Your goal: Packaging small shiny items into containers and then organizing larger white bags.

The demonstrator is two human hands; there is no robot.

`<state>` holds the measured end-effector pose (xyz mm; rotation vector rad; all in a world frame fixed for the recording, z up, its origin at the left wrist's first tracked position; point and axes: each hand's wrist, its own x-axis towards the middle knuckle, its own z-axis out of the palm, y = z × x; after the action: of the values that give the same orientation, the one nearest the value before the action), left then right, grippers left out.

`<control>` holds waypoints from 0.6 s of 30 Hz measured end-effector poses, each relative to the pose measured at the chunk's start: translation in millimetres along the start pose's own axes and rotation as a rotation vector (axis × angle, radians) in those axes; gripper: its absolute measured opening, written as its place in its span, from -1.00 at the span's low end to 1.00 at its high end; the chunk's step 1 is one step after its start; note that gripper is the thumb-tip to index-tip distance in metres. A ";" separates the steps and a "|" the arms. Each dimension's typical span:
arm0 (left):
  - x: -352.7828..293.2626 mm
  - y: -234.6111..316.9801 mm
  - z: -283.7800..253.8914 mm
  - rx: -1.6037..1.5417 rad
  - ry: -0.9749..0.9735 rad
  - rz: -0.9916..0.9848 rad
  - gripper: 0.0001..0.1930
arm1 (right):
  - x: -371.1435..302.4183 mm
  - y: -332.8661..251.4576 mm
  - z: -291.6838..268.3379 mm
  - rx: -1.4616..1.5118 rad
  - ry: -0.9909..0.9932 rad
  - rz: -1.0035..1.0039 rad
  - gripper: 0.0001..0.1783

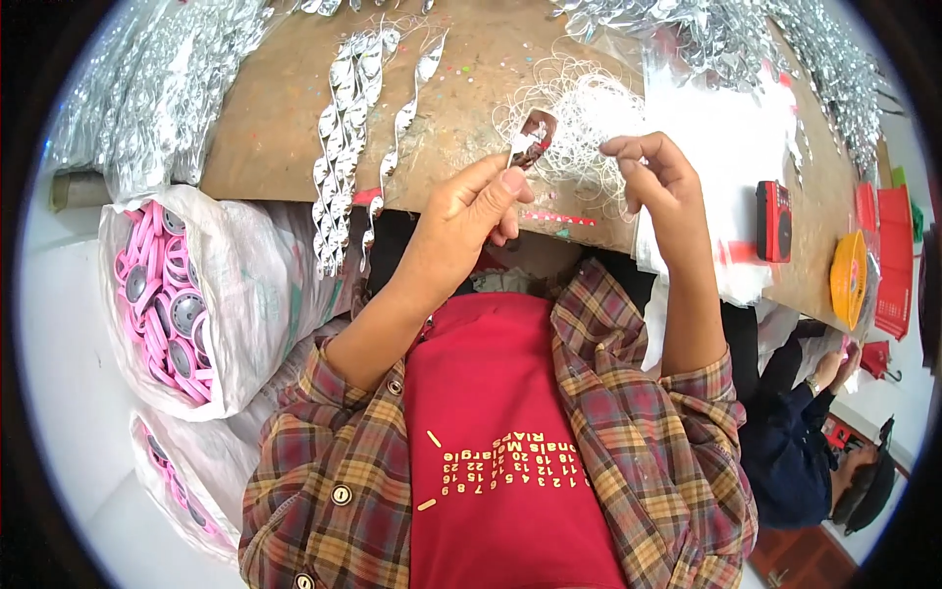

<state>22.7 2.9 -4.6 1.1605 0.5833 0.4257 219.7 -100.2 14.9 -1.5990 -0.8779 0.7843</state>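
My left hand (481,203) pinches a small shiny foil piece (537,137), dark and silvery in its reflections, between thumb and fingers just above the table's near edge. To its right, my right hand (662,187) is raised with thumb and index finger drawn together. Whatever thin thing may be between those fingertips is too small to make out. Behind both hands lies a loose tangle of white string (584,108). Twisted silver foil strips (339,147) lie left of my left hand, hanging over the edge.
Silver foil bundles (186,79) cover the brown table's (265,137) far corners. White sacks (245,285) of pink-and-grey wheel-like parts (162,294) stand at left. At right are white plastic sheeting (687,137), a red-black radio (773,221), a yellow basket (848,280) and another person (795,442).
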 end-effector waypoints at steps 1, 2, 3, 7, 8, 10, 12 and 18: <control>0.1 0.2 2.4 -0.013 0.010 -0.012 -0.65 | -1.5 2.4 1.7 0.075 -0.032 0.012 -0.96; 0.3 -0.4 4.4 -0.010 0.008 -0.007 -0.65 | -2.9 2.8 3.7 0.149 -0.064 0.024 -0.96; -0.3 -1.4 6.1 -0.019 0.000 -0.017 -0.68 | -5.2 1.3 6.9 0.153 -0.065 0.019 -0.96; -2.7 4.4 11.4 0.001 -0.033 -0.034 -0.70 | -13.2 -6.8 18.2 0.240 -0.062 0.059 -0.96; -2.6 2.6 10.8 0.012 -0.036 -0.028 -0.67 | -13.3 -10.1 18.7 0.212 -0.057 0.068 -0.96; -2.4 3.7 12.8 0.036 -0.034 -0.007 -0.66 | -13.0 -13.5 19.2 0.185 -0.049 0.076 -0.96; -2.4 4.5 13.7 0.060 -0.032 0.015 -0.64 | -12.2 -15.1 20.3 0.145 -0.046 0.060 -0.94; -2.5 2.1 11.5 0.162 -0.019 0.169 -0.65 | -19.9 -22.4 22.4 0.034 -0.027 -0.031 -0.93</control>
<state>28.0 -6.2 1.1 1.3738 0.5115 0.5182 187.5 -103.5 33.6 -1.5447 -0.9018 0.7973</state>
